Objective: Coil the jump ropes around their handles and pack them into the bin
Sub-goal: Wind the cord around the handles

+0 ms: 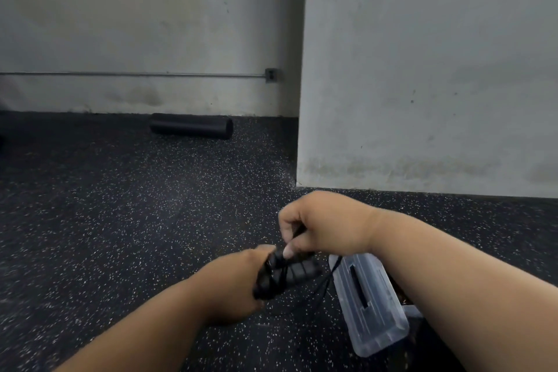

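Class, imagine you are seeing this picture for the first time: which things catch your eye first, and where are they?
Low in the centre, the left hand grips black jump rope handles while the right hand pinches the rope above them. A clear plastic bin sits under the right forearm, and a black foam roller lies by the far wall.

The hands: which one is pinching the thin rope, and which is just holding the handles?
The right hand pinches the thin black rope; the left hand only grips the wrapped black handles.

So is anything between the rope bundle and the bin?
Nothing visible. The left hand grips the handles, the right hand pinches the rope, and the bin sits just right of them, partly hidden by the right forearm.
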Tool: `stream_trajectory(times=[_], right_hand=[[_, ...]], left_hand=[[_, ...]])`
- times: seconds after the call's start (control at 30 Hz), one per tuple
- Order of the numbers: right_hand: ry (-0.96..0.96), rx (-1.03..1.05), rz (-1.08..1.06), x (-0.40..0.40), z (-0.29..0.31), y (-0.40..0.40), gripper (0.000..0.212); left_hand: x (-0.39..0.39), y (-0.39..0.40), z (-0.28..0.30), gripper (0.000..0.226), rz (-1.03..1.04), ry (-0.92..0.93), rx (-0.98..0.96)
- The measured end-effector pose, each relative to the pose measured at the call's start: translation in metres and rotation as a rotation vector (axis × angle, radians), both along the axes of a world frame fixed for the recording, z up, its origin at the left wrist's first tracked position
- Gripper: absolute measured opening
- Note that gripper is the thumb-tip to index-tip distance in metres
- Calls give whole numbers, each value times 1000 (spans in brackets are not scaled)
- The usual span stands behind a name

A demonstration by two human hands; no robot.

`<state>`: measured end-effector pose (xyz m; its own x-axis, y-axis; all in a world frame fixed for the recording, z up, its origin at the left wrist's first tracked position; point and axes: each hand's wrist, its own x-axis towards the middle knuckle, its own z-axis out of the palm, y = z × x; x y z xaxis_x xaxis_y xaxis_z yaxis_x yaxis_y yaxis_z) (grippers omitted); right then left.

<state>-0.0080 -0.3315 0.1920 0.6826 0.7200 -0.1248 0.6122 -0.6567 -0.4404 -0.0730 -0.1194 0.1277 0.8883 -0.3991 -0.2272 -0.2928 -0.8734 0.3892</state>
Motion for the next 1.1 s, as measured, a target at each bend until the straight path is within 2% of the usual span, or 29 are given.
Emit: stream_trajectory(times=[0.13, 0.2, 0.33, 0.4, 0.5, 0.6, 0.67, 0.73, 0.8, 0.9, 1.03, 1.1], right_hand=[[278, 177, -18, 10, -6, -7, 27], [377, 272, -40, 21, -17, -14, 28], [767, 644, -102, 28, -44, -15, 15], [684, 658, -159, 24, -54, -6, 10], [349, 311, -221, 17, -65, 6, 28], [364, 180, -198, 2, -73, 15, 20], [208, 46, -116, -7, -66, 18, 27], [-5, -122, -11, -12, -50, 20, 31], [-157, -214, 74, -16, -32, 20, 30], [-108, -166, 42, -13, -15, 15, 36], [157, 129, -83, 12, -14, -4, 50], [325, 275, -96, 21, -26, -12, 47]], left_hand=[[-10, -18, 0, 62, -178, -90, -15], [-13, -21, 3, 71, -97, -82, -156], [-18, -15, 12, 121, 123, 32, -503], [-15, -10, 11, 125, 174, 35, -570], [-5, -4, 4, 102, 301, -54, -617], [9, 7, -1, 81, 495, -108, -638], [16, 17, -3, 76, 489, -107, -453], [16, 21, -9, 70, 405, -93, -168], [12, 17, -14, 64, 293, -69, 7], [3, 6, -15, 60, 71, -61, 81], [-8, -10, 0, 61, -93, -78, -16], [-17, -17, 10, 73, -60, -40, -139]])
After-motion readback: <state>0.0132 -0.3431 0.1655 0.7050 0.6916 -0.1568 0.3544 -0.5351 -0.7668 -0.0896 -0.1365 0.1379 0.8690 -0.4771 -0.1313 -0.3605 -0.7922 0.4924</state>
